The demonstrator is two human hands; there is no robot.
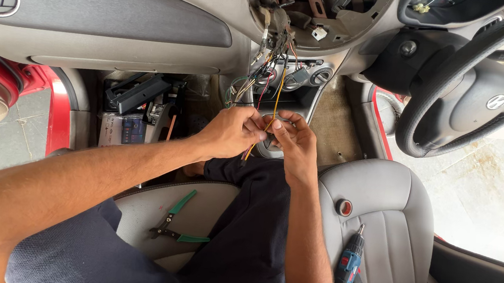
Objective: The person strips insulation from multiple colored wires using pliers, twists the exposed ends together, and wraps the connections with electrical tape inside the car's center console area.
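Yellow and orange strands stand out in the bundle of wires (269,75) that hangs from the opened centre of the dashboard (150,45) down to both hands. The left hand (231,132) is closed around the lower ends of the wires, thumb and fingers pinching them. The right hand (292,142) meets it just beside, its fingertips also pinched narrowly on a wire, so the two hands touch over the gap between the seats. On the grey seat (208,208) near the left forearm lie green-handled pliers (177,225), jaws apart from everything else. On the other seat (391,235) to the right rests a blue cordless drill (349,268), well apart from the hands, with a small round red-centred part (344,207) above it. The steering wheel (452,105) sits at upper right.
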